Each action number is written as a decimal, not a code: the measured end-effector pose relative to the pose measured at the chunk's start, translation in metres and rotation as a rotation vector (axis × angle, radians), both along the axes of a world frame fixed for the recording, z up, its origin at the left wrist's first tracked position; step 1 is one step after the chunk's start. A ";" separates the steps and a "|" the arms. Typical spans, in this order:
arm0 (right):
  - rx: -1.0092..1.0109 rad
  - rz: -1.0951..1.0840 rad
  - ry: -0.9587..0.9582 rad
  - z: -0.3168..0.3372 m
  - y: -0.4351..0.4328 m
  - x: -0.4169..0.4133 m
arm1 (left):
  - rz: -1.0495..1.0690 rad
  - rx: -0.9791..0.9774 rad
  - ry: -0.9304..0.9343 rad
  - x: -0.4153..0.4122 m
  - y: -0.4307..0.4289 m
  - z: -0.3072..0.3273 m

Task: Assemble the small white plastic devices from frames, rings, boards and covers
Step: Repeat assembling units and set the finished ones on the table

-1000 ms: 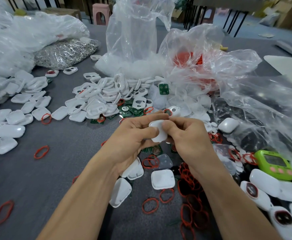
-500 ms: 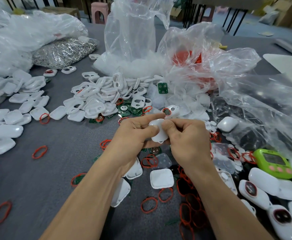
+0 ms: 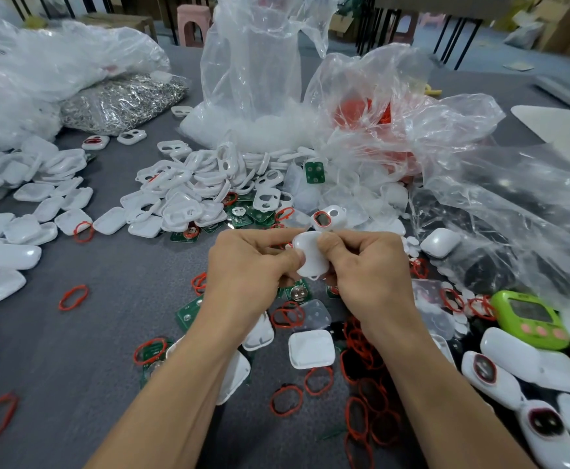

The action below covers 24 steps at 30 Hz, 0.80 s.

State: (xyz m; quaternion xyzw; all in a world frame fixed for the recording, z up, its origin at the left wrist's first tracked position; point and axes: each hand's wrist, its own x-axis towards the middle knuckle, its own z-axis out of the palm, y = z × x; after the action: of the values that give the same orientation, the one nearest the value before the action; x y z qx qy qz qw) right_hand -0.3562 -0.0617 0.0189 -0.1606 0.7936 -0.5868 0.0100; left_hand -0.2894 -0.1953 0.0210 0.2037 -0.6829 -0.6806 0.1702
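- Far left, covers (image 3: 33,228) lie heaped, with frames (image 3: 188,187) just beside them: stock kept within reach, I'd say.
- Left hand (image 3: 246,269) is curled, thumb pressing the device (image 3: 310,255), which is held above mid-table.
- Right hand (image 3: 371,265) pinches the other side. Both squeeze, likely snapping a cover home.
- Rings (image 3: 358,343) and boards (image 3: 188,311) lie scattered beneath the hands.
- Grey table (image 3: 90,350), clear bags (image 3: 253,72) behind, a pink stool (image 3: 192,22) beyond.
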 end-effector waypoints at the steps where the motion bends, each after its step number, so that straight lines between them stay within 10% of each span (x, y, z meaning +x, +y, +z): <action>1: 0.006 0.000 0.005 -0.001 0.000 0.000 | 0.016 -0.007 -0.008 0.000 0.001 0.000; 24: -0.242 0.119 -0.256 0.007 0.002 -0.001 | 0.125 -0.264 -0.012 0.005 0.012 0.006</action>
State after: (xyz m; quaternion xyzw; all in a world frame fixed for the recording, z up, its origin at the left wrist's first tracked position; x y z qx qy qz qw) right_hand -0.3575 -0.0597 0.0263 -0.1315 0.6983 -0.6921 0.1264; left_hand -0.2844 -0.1831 0.0272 0.2259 -0.7534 -0.5718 0.2334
